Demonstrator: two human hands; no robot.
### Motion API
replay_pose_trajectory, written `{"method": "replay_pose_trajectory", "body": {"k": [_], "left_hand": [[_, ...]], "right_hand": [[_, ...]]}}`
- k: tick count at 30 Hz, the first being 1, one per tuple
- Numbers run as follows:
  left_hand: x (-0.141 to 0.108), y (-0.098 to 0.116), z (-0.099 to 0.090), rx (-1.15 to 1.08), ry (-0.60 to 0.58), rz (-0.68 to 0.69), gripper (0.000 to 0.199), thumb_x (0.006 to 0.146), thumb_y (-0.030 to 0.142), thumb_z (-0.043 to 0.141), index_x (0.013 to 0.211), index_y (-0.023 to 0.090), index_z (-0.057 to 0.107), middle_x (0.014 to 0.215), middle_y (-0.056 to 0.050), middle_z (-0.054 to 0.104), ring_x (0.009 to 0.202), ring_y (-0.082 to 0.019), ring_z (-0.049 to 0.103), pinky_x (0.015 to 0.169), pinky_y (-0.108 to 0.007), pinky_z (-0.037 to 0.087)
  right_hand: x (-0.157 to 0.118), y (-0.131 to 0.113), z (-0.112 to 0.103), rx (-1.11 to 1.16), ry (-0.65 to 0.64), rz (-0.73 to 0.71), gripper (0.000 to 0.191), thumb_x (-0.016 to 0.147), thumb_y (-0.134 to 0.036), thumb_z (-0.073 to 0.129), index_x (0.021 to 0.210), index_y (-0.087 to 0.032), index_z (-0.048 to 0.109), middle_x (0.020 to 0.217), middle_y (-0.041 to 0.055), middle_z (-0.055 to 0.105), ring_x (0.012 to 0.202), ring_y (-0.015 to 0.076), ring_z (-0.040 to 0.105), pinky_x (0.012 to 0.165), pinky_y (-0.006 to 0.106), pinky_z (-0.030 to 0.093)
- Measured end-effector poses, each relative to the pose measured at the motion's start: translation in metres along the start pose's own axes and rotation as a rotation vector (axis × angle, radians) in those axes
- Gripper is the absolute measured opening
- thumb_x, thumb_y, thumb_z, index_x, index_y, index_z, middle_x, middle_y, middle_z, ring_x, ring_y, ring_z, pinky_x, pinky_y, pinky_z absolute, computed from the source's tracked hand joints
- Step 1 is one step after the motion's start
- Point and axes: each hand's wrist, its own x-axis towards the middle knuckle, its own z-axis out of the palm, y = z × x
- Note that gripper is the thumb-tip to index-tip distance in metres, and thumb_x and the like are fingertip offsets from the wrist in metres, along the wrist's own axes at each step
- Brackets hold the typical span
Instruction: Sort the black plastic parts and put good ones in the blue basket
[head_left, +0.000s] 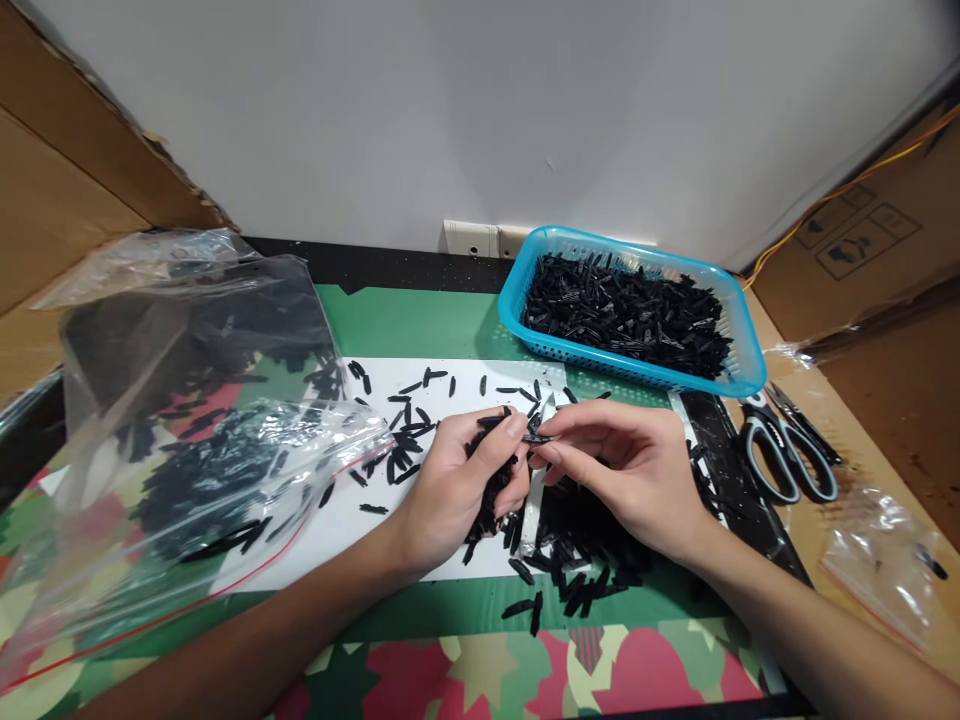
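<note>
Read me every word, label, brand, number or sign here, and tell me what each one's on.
No words, brands or numbers are readable.
Cardboard box at right: dark outlined printed symbols, too blurred to interpret.
Black pieces and blue basket: no readable markings.

On the worktop (409, 318), a paper sheet (469, 395) is laid at the middle, with loose pieces (406, 440) scattered on it. Above it the left hand (469, 470) and right hand (626, 460) are held close together; a heap of pieces (592, 525) is gathered under the right one. To the left, a large bag (251, 470) is spread partly over the sheet. Behind the right hand a basket (637, 372) filled with more pieces is set, the wall (420, 120) beyond. Far right, scissors (787, 430) are placed behind a small bag (874, 555).
</note>
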Motion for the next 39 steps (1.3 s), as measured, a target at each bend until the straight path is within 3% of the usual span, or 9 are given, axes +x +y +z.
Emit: {"method": "replay_pose_trajectory", "body": {"k": [8,14,16,18,20,22,25,31,39], "left_hand": [[0.0,0.001,0.001,-0.047,0.011,-0.041,0.047,0.101,0.054,0.063,0.072,0.019,0.053,0.048,0.006,0.047,0.04,-0.007,0.04,0.04,-0.016,0.038],[-0.001,0.005,0.002,-0.157,-0.03,-0.143,0.043,0.098,0.054,0.067,0.076,0.021,0.052,0.048,0.007,0.044,0.04,-0.007,0.033,0.033,-0.014,0.031],[-0.002,0.006,0.002,-0.201,-0.076,-0.182,0.043,0.098,0.053,0.068,0.075,0.021,0.05,0.048,0.008,0.043,0.039,-0.007,0.03,0.032,-0.014,0.03],[-0.002,0.007,0.002,-0.221,-0.161,-0.209,0.043,0.098,0.052,0.069,0.074,0.021,0.051,0.047,0.008,0.042,0.039,-0.007,0.032,0.032,-0.013,0.031],[-0.003,0.006,0.002,-0.224,-0.247,-0.209,0.045,0.099,0.051,0.069,0.071,0.02,0.052,0.045,0.007,0.043,0.039,-0.007,0.035,0.034,-0.013,0.035],[-0.004,0.004,0.001,-0.225,-0.307,-0.222,0.048,0.099,0.054,0.068,0.07,0.019,0.052,0.045,0.006,0.043,0.037,-0.007,0.036,0.034,-0.014,0.036],[-0.006,0.004,0.0,-0.249,-0.377,-0.291,0.05,0.1,0.06,0.064,0.072,0.02,0.053,0.045,0.006,0.044,0.037,-0.008,0.035,0.032,-0.016,0.034],[-0.007,0.006,-0.004,-0.272,-0.464,-0.345,0.049,0.101,0.06,0.061,0.073,0.02,0.053,0.046,0.006,0.043,0.039,-0.009,0.035,0.033,-0.017,0.034],[-0.005,0.005,-0.004,-0.26,-0.43,-0.305,0.053,0.105,0.061,0.052,0.071,0.02,0.052,0.046,0.006,0.041,0.038,-0.009,0.035,0.033,-0.017,0.031]], "right_hand": [[0.001,0.002,-0.003,-0.22,0.004,-0.157,0.008,0.094,-0.02,0.079,0.101,-0.023,0.083,0.094,0.0026,0.084,0.077,0.0169,0.079,0.068,0.027,0.066],[0.001,0.001,-0.019,-0.59,0.081,-0.497,0.018,0.097,-0.012,0.074,0.109,-0.025,0.079,0.096,0.003,0.082,0.079,0.0191,0.075,0.072,0.034,0.06],[0.007,0.004,-0.033,-0.776,0.188,-0.654,0.025,0.094,-0.009,0.075,0.112,-0.027,0.078,0.097,0.0033,0.083,0.082,0.022,0.075,0.077,0.038,0.057],[0.016,0.007,-0.048,-1.034,0.42,-0.725,0.024,0.093,-0.012,0.077,0.111,-0.028,0.078,0.096,0.0034,0.083,0.086,0.0258,0.073,0.09,0.046,0.051],[0.025,0.008,-0.06,-1.189,0.585,-0.586,0.019,0.097,-0.022,0.075,0.115,-0.027,0.078,0.107,0.0071,0.083,0.1,0.032,0.069,0.101,0.056,0.042],[0.03,0.005,-0.066,-1.194,0.618,-0.505,0.021,0.1,-0.027,0.072,0.12,-0.025,0.077,0.115,0.0101,0.082,0.107,0.0345,0.065,0.104,0.059,0.038],[0.027,-0.002,-0.058,-0.979,0.478,-0.523,0.018,0.1,-0.027,0.072,0.116,-0.025,0.079,0.114,0.0097,0.08,0.109,0.032,0.066,0.102,0.054,0.044],[0.008,-0.008,-0.022,-0.367,-0.173,-0.327,0.023,0.101,-0.018,0.072,0.121,-0.027,0.079,0.116,0.0068,0.08,0.11,0.0253,0.072,0.097,0.044,0.058],[0.008,-0.005,-0.02,-0.192,-0.183,-0.269,0.009,0.095,-0.017,0.08,0.101,-0.023,0.083,0.095,0.0053,0.078,0.09,0.0207,0.072,0.082,0.036,0.06]]}}
